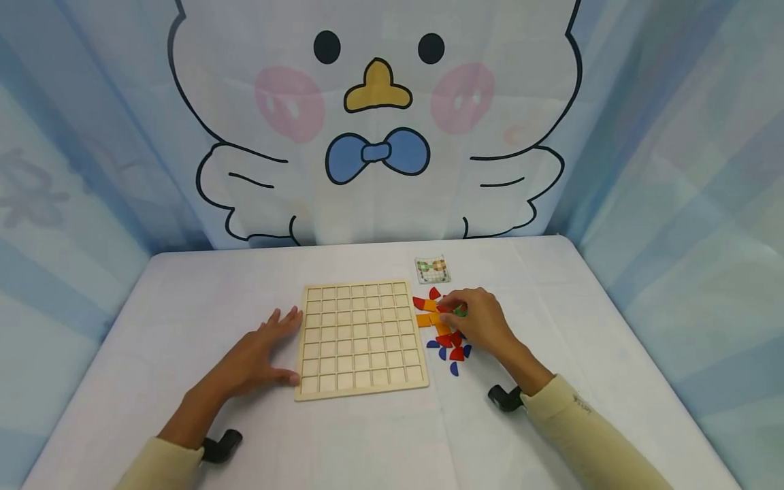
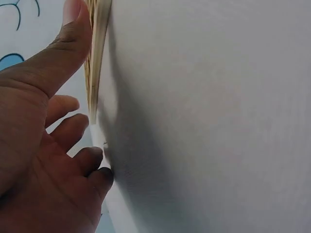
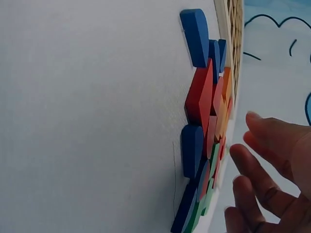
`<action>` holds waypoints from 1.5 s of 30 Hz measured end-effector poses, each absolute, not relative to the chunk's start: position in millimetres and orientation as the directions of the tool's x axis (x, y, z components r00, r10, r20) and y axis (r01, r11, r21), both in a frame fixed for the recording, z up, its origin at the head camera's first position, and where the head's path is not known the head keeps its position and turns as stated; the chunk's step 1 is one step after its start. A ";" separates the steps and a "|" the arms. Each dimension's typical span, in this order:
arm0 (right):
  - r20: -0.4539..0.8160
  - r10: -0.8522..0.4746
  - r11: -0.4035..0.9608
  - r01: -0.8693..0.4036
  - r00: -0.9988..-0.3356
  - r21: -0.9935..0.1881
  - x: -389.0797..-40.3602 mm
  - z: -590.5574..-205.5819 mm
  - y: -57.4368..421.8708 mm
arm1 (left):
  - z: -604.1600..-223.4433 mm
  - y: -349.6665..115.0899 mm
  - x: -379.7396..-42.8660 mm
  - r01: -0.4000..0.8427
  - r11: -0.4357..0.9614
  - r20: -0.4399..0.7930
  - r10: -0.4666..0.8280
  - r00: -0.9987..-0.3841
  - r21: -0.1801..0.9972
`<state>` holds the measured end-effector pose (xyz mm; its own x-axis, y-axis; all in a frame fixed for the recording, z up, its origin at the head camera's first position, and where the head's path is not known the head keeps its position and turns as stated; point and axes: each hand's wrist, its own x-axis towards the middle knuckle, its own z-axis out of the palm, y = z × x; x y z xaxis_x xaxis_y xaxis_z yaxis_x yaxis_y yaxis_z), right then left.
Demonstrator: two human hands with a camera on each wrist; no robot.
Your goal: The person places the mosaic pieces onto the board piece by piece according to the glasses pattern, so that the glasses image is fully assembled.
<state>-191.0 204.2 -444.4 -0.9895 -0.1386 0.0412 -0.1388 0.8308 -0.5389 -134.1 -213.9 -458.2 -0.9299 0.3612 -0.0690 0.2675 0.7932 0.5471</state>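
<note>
A pale wooden board [image 1: 346, 346] with a square grid of cells lies flat on the white table. My left hand [image 1: 257, 354] rests at its left edge, fingers spread and thumb against the near left corner. In the left wrist view the thumb [image 2: 73, 29] lies along the rim of the board. Right of the board, my right hand [image 1: 480, 316] hovers over a loose group of coloured pieces, fingertips pointing down at them. Orange squares [image 1: 424, 320], red pieces [image 1: 456, 354], blue half-discs [image 1: 454, 369] and a green piece [image 1: 461, 311] show around it. In the right wrist view nothing shows between its bent fingers.
A small printed card [image 1: 433, 269] lies behind the pieces, near the board's far right corner. A curtain [image 1: 380, 211] with a cartoon bird hangs behind the table's back edge. Black wrist cameras stick out beside both sleeves.
</note>
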 end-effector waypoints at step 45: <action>-0.019 -0.155 0.776 -0.109 -0.988 -0.621 -210.3 -430.6 173.9 | -460.9 -207.7 -134.0 0.240 0.846 -0.130 0.338 -0.932 0.477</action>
<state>-210.3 173.9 -430.6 -0.9878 -0.1547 -0.0194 -0.1094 0.7764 -0.6206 -134.0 -207.7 -460.9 -0.9322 0.3377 -0.1303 0.2397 0.8457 0.4768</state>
